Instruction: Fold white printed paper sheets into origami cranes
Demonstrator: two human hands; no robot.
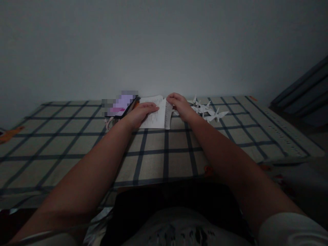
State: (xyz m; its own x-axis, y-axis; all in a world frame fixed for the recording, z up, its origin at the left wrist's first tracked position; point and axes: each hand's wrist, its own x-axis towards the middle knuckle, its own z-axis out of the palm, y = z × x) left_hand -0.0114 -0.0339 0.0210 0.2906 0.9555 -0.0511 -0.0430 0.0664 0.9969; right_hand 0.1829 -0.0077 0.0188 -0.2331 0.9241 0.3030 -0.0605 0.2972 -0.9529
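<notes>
A white booklet (155, 120) with lines of dark print lies opened near the back of the table. My left hand (139, 114) rests over its left part, fingers stretched flat across the paper. With thumb and fingertips pinched together, my right hand (178, 103) grips the top of a printed page (167, 114) that stands raised and bent at the booklet's right side. Just right of that hand lie several folded white paper cranes (208, 111), bunched together with pointed wings and tails sticking out.
A phone (122, 105) with a lit purple screen leans at a tilt left of the booklet, partly pixelated. Under everything spreads a checked tablecloth (156, 157). A plain wall (164, 48) rises right behind the table. Dark striped fabric (304, 92) is at the far right.
</notes>
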